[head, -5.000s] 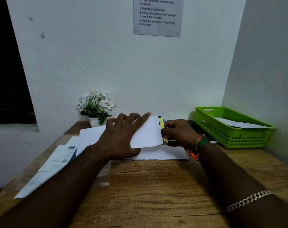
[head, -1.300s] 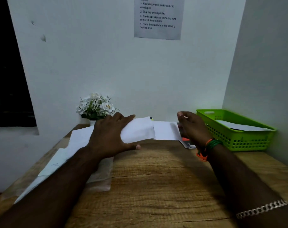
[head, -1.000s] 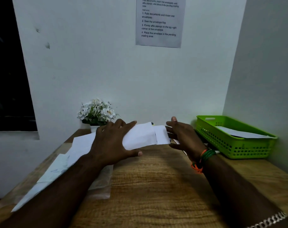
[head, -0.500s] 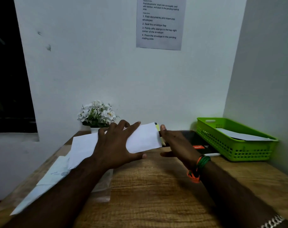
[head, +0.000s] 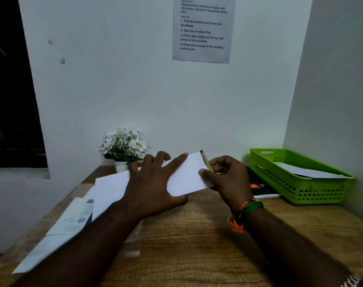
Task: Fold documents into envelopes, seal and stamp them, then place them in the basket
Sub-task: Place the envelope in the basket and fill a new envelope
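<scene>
Envelope pinned flat and worked at its right end.

The left hand (head: pixel 153 183) is laid flat, fingers straight, on the white envelope (head: pixel 186 177), evidently to keep it from sliding on the wooden table (head: pixel 197 235). The right hand (head: pixel 228 177) is curled at the envelope's right edge, pinching it beside a yellow strip (head: pixel 205 161), probably the flap's adhesive. The green basket (head: pixel 296 189), well apart to the right, already holds a white envelope (head: pixel 307 172).

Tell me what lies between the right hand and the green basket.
In the head view, a dark booklet lies on the table between the right hand and the green basket.
</scene>
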Motion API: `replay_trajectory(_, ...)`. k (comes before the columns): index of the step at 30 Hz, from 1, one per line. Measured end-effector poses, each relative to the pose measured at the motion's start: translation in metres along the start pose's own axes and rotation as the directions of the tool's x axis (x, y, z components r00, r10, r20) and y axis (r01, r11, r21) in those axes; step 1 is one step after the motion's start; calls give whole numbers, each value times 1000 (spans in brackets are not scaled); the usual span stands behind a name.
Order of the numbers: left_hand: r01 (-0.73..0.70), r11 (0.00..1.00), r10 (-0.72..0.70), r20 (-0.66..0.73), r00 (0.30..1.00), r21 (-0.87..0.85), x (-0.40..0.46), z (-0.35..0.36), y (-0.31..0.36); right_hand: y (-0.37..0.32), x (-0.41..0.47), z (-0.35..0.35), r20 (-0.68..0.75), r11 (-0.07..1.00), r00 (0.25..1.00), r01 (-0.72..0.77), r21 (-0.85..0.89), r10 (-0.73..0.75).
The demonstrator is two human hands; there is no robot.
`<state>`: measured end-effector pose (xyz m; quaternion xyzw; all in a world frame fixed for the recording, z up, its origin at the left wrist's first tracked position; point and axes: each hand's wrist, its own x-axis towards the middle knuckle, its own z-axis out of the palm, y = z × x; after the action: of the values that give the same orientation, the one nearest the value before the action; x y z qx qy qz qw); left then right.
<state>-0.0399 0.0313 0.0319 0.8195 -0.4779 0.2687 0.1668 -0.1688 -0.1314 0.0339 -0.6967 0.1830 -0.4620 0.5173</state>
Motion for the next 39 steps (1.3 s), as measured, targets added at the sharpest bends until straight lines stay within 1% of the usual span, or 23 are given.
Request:
replay_trajectory(2,-1,1000,1,-13,1000,-9,-1,-1,3,1,0,1,-7,999,999,37,-27,-37)
replay_trajectory(6,12,999,-14,-43,999,-45,-2,-3,7,-4,-5,4,53,996,995,82,-37,-80)
replay_trajectory(11,29,995,-34,-48,998,-100,-1,-4,10,-15,-7,0,108,995,994,6,103,-17)
replay_trajectory(13,19,991,-25,-49,998,-133,-1,-5,13,-19,-5,-3,96,985,995,-25,173,9)
replay_trajectory(15,-15,990,0,-101,995,-143,-1,-9,19,-23,-4,-5,76,970,996,-66,233,49)
replay_trajectory(17,-72,987,42,-200,979,-142,0,-14,31,-26,-4,-6,73,960,994,-92,263,76)
replay_trajectory(21,-191,979,150,-373,915,-74,3,-16,59,-32,-8,-6,82,938,991,-128,322,106)
replay_trajectory(23,-225,974,190,-415,890,-36,4,-14,67,-36,-11,-9,136,924,983,-165,344,125)
replay_trajectory(25,-233,970,178,-453,874,-67,4,-16,72,-40,-13,-13,243,911,961,-212,353,129)
replay_trajectory(28,-228,958,99,-544,833,-174,8,-26,74,-44,-18,-15,402,859,908,-295,418,116)
replay_trajectory(29,-226,950,61,-581,812,-215,11,-33,74,-43,-18,-16,425,842,898,-316,438,116)
replay_trajectory(30,-229,935,12,-620,784,-272,14,-41,74,-41,-18,-16,431,850,895,-315,422,117)
replay_trajectory(32,-256,871,-135,-705,696,-420,19,-62,74,-34,-16,-15,406,934,906,-242,262,121)
replay_trajectory(34,-279,777,-340,-749,568,-564,25,-83,73,-25,-14,-13,419,977,896,-199,82,148)
replay_trajectory(36,-275,673,-545,-711,443,-687,29,-96,69,-19,-15,-10,476,974,857,-228,3,199)
replay_trajectory(37,-269,610,-636,-663,396,-746,31,-99,66,-16,-15,-10,508,971,834,-237,-19,213)
replay_trajectory(39,-245,470,-785,-528,322,-848,32,-99,58,-13,-15,-12,568,971,794,-236,-42,217)
